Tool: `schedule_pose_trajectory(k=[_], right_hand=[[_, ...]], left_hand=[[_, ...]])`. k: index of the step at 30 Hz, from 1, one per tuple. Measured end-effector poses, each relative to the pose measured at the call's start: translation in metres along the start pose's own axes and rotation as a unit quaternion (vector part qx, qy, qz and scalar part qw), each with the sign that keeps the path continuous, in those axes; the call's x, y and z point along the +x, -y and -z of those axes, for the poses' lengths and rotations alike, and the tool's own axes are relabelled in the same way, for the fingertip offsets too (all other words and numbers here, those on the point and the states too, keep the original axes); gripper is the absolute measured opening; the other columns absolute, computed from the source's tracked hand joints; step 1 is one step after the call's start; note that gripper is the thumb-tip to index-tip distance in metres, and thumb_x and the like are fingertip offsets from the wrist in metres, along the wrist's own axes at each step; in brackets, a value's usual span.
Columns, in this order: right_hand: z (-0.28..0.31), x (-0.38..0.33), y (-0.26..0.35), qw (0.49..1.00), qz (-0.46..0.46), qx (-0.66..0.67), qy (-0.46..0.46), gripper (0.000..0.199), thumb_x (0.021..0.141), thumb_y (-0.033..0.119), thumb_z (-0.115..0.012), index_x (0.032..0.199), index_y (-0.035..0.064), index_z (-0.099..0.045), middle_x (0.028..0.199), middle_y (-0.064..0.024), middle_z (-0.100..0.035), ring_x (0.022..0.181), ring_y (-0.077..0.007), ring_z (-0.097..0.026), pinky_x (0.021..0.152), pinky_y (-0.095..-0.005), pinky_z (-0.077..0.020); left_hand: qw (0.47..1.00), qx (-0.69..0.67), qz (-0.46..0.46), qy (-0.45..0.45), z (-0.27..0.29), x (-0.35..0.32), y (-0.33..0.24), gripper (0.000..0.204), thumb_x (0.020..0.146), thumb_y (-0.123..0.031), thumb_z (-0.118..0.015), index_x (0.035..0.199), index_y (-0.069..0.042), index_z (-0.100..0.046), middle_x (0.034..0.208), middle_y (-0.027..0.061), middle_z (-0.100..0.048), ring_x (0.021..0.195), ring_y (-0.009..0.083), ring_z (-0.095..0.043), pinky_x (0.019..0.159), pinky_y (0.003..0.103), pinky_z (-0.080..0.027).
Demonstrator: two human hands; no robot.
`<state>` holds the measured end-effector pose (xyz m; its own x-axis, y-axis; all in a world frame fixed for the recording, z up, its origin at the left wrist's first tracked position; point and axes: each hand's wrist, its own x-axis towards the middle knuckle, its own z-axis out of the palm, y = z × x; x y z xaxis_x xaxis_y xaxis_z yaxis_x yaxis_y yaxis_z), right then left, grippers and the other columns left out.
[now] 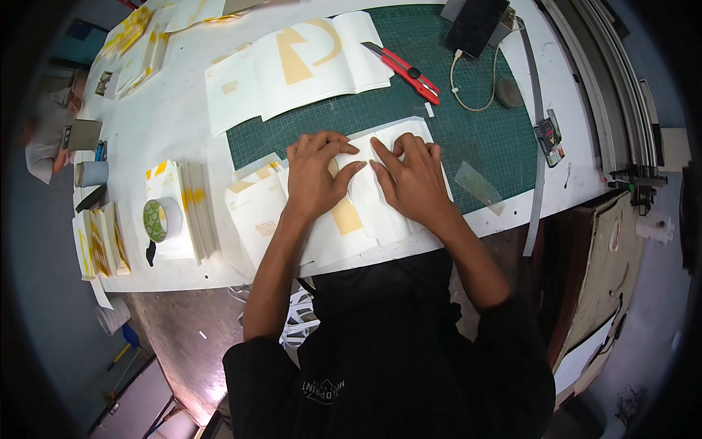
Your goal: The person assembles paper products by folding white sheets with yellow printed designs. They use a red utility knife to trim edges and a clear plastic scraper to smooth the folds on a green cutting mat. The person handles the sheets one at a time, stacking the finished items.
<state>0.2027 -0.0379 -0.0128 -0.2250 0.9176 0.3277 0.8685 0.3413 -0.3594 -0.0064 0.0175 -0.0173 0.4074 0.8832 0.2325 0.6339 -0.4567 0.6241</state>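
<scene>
Both my hands press flat on a white folded paper cover with yellow shapes (365, 219), lying on the near edge of a green cutting mat (468, 139). My left hand (316, 175) lies palm down on the sheet's left half, fingers spread and pointing right. My right hand (409, 175) lies beside it on the right half, thumb and forefinger meeting the left fingertips over a crease. Neither hand grips anything. A second open white cover with a large yellow shape (292, 69) rests further back on the mat.
A red utility knife (406, 73) lies behind my hands. A dark phone (475, 25) with a white cable, a tape roll (161, 218), stacks of booklets (194, 212) and a clear plastic strip (479, 183) surround the mat. Another person sits at far left (51, 132).
</scene>
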Motion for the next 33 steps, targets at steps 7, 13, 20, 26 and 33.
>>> schedule_pose_trajectory(k=[7, 13, 20, 26, 33], right_hand=[[0.001, 0.000, -0.002, 1.000, 0.003, 0.004, 0.005, 0.039, 0.097, 0.025, -0.073, 0.131, 0.0051, -0.074, 0.098, -0.0094, -0.055, 0.097, -0.0245, -0.055, 0.085, -0.0441, -0.0358], [-0.001, 0.002, -0.005, 1.000, -0.007, 0.015, 0.009, 0.033, 0.096, 0.024, -0.075, 0.126, 0.0088, -0.077, 0.096, -0.0077, -0.057, 0.096, -0.0232, -0.056, 0.085, -0.0433, -0.0355], [-0.009, 0.034, -0.034, 0.995, -0.038, 0.088, 0.014, 0.016, 0.092, 0.020, -0.082, 0.106, 0.0125, -0.081, 0.084, -0.0028, -0.058, 0.088, -0.0212, -0.059, 0.088, -0.0397, -0.0326], [0.009, 0.034, -0.027, 0.995, -0.035, 0.076, 0.046, 0.032, 0.085, 0.022, -0.087, 0.110, 0.0120, -0.071, 0.099, -0.0051, -0.062, 0.099, -0.0248, -0.060, 0.090, -0.0419, -0.0330], [0.055, -0.069, -0.008, 0.985, -0.030, 0.064, 0.160, 0.051, 0.081, 0.024, -0.091, 0.124, 0.0110, -0.068, 0.112, -0.0105, -0.060, 0.113, -0.0298, -0.057, 0.099, -0.0468, -0.0335]], left_hand=[[1.000, -0.010, 0.007, 0.011, 0.001, 0.001, -0.002, 0.025, 0.082, -0.026, -0.090, 0.102, -0.015, -0.081, 0.120, 0.0014, -0.072, 0.116, 0.0252, -0.059, 0.104, 0.043, -0.035], [1.000, -0.003, 0.008, 0.015, 0.001, 0.001, -0.001, 0.024, 0.083, -0.025, -0.089, 0.103, -0.015, -0.081, 0.120, 0.0015, -0.072, 0.117, 0.0255, -0.059, 0.105, 0.044, -0.035], [1.000, 0.003, -0.003, 0.013, 0.001, 0.001, -0.002, 0.025, 0.083, -0.025, -0.088, 0.103, -0.014, -0.080, 0.120, 0.0021, -0.071, 0.117, 0.0266, -0.058, 0.104, 0.044, -0.035], [1.000, 0.012, 0.009, 0.019, 0.001, 0.000, -0.003, 0.024, 0.083, -0.024, -0.088, 0.103, -0.014, -0.079, 0.120, 0.0024, -0.071, 0.116, 0.0268, -0.058, 0.103, 0.044, -0.035], [1.000, 0.019, -0.008, -0.002, -0.002, -0.001, -0.003, 0.022, 0.086, -0.029, -0.087, 0.102, -0.015, -0.081, 0.117, -0.0026, -0.071, 0.113, 0.0236, -0.057, 0.101, 0.041, -0.035]])
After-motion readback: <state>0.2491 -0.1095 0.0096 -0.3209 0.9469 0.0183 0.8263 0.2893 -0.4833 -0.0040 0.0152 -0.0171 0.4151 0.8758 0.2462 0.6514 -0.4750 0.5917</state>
